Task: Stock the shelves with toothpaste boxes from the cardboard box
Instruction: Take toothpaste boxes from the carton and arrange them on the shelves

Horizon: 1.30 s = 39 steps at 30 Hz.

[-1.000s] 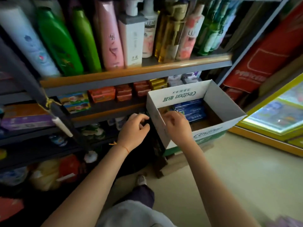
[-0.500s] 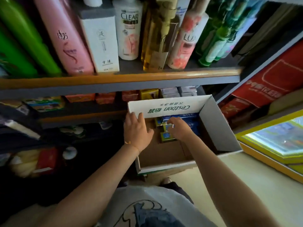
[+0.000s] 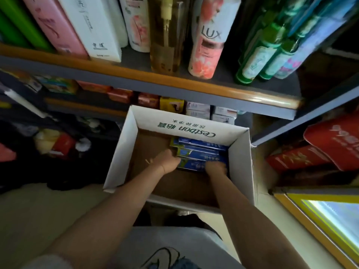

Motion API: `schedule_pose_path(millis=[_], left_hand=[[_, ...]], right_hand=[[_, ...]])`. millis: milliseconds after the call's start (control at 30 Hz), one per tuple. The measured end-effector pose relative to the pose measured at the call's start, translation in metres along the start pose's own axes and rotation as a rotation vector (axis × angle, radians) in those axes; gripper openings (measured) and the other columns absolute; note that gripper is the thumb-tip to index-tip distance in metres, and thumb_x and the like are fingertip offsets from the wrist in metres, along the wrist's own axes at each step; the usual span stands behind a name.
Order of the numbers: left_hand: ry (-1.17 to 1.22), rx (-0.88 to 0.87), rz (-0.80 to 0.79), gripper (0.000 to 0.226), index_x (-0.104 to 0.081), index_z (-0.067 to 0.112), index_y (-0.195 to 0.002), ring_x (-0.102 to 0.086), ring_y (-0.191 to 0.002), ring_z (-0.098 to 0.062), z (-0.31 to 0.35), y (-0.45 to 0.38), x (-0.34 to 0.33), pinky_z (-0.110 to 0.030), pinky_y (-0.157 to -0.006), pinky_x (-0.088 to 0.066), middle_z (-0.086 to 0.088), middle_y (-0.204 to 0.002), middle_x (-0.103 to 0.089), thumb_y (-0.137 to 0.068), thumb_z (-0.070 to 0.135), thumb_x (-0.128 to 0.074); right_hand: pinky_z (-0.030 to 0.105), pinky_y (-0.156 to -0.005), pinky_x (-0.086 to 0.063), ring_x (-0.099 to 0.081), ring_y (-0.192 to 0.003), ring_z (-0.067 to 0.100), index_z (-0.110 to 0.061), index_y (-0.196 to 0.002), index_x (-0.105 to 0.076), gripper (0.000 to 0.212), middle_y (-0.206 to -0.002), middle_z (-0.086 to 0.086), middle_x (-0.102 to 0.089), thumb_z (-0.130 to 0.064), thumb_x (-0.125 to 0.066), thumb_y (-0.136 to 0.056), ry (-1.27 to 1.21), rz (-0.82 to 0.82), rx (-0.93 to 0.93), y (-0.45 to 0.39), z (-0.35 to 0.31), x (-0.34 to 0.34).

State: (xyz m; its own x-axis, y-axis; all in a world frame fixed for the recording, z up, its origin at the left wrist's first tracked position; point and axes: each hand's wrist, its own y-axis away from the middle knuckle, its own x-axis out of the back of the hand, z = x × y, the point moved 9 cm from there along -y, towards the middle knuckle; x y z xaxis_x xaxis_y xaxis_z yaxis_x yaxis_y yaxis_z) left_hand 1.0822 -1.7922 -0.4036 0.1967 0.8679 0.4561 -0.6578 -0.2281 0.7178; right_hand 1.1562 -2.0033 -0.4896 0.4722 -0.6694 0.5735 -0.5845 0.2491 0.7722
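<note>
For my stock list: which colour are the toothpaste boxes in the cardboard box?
Mainly blue toothpaste boxes; head view shows them.

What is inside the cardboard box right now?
Blue toothpaste boxes lie stacked against the far right side of the cardboard box; bare brown floor shows at left. Both hands reach in: left hand, right hand. They cover the nearest box's ends, hiding any grip.

A single head-worn wide-angle camera looks steeply down at close range into an open cardboard box (image 3: 240, 164), with shelves (image 3: 174, 84) toward twelve o'clock.
</note>
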Motion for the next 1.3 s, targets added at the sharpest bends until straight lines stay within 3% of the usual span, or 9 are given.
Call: schedule_pose_path(millis=[100,333,500,667,767,867,1000,1100,1300], left_hand=[[0.133,0.065,-0.017,0.017,-0.059,0.019,-0.084,-0.057,-0.082,-0.016,-0.006,-0.009,-0.015,-0.028,-0.070,-0.042,-0.001,-0.088,-0.060,-0.097,0.029,-0.054],[0.264,0.291,0.060,0.050,-0.048,0.008,-0.141,-0.048,-0.129,-0.030,-0.050,-0.029,-0.014,-0.037,-0.103,-0.039,-0.012,-0.142,-0.050,-0.098,0.032,-0.055],[0.467,0.315,-0.070,0.051,-0.047,0.015,-0.142,-0.043,-0.128,-0.025,-0.047,-0.037,-0.040,-0.040,-0.108,-0.037,-0.008,-0.142,-0.045,-0.096,0.036,-0.055],[0.643,0.349,0.003,0.036,-0.054,0.014,-0.126,-0.047,-0.113,-0.023,-0.045,-0.034,-0.036,-0.041,-0.105,-0.038,-0.009,-0.128,-0.053,-0.094,0.030,-0.054],[0.578,0.381,0.036,0.031,-0.052,0.008,-0.126,-0.046,-0.122,-0.030,-0.044,-0.025,-0.025,-0.040,-0.101,-0.039,-0.013,-0.132,-0.050,-0.096,0.017,-0.050],[0.407,0.346,-0.020,0.039,-0.047,0.002,-0.133,-0.045,-0.124,-0.033,-0.037,-0.015,-0.022,-0.038,-0.100,-0.040,-0.015,-0.126,-0.047,-0.094,0.006,-0.050],[-0.065,-0.039,-0.029,0.108,-0.014,0.025,-0.157,-0.026,-0.145,-0.027,-0.008,-0.009,-0.009,-0.045,-0.117,-0.028,-0.006,-0.159,-0.025,-0.073,0.038,-0.081],[0.093,-0.272,-0.016,0.082,-0.041,0.025,-0.145,-0.046,-0.124,-0.008,0.026,0.007,0.002,-0.028,-0.099,-0.040,0.011,-0.136,-0.048,-0.076,0.032,-0.084],[0.330,-0.161,-0.046,0.035,-0.067,0.018,-0.111,-0.070,-0.087,-0.009,0.006,0.004,0.008,-0.020,-0.067,-0.050,0.002,-0.102,-0.073,-0.082,0.033,-0.079]], right_hand=[[0.033,-0.081,-0.046,-0.058,-0.118,0.033,0.000,-0.133,-0.053,0.039,-0.134,0.019,-0.056,-0.017,-0.048,-0.098,-0.298,-0.054,0.017,-0.005,0.003,0.004],[0.036,-0.098,-0.049,-0.058,-0.112,0.029,-0.003,-0.131,-0.049,0.035,-0.124,0.015,-0.059,-0.022,-0.044,-0.101,-0.229,-0.146,-0.028,-0.005,-0.005,-0.009],[0.023,-0.058,-0.043,-0.049,-0.094,0.020,-0.003,-0.137,-0.047,0.042,-0.134,0.015,-0.055,-0.016,-0.050,-0.097,-0.279,-0.122,0.038,-0.001,-0.008,-0.007],[0.034,-0.088,-0.041,-0.053,-0.095,0.024,-0.010,-0.135,-0.041,0.046,-0.123,0.008,-0.055,-0.014,-0.059,-0.093,0.084,0.003,0.197,0.028,-0.023,0.008],[0.027,-0.068,-0.040,-0.050,-0.081,0.024,-0.007,-0.128,-0.040,0.039,-0.111,0.015,-0.057,-0.016,-0.058,-0.095,-0.499,0.060,0.158,0.045,-0.028,0.018],[0.020,-0.053,-0.043,-0.058,-0.083,0.014,-0.012,-0.119,-0.044,0.034,-0.113,0.007,-0.059,-0.023,-0.064,-0.094,-0.558,0.082,0.314,0.075,-0.052,0.033],[0.015,-0.052,-0.046,-0.058,-0.081,0.004,-0.020,-0.125,-0.049,0.031,-0.106,-0.006,-0.055,-0.027,-0.060,-0.097,-0.465,0.050,0.598,0.098,-0.093,0.057],[0.027,-0.064,-0.055,-0.064,-0.082,0.013,-0.021,-0.118,-0.057,0.025,-0.101,-0.004,-0.062,-0.032,-0.060,-0.096,-0.463,0.016,0.663,0.102,-0.109,0.068],[0.034,-0.063,-0.060,-0.071,-0.083,0.023,-0.012,-0.113,-0.060,0.035,-0.098,0.005,-0.068,-0.042,-0.047,-0.100,-0.601,-0.079,0.523,0.074,-0.096,0.057]])
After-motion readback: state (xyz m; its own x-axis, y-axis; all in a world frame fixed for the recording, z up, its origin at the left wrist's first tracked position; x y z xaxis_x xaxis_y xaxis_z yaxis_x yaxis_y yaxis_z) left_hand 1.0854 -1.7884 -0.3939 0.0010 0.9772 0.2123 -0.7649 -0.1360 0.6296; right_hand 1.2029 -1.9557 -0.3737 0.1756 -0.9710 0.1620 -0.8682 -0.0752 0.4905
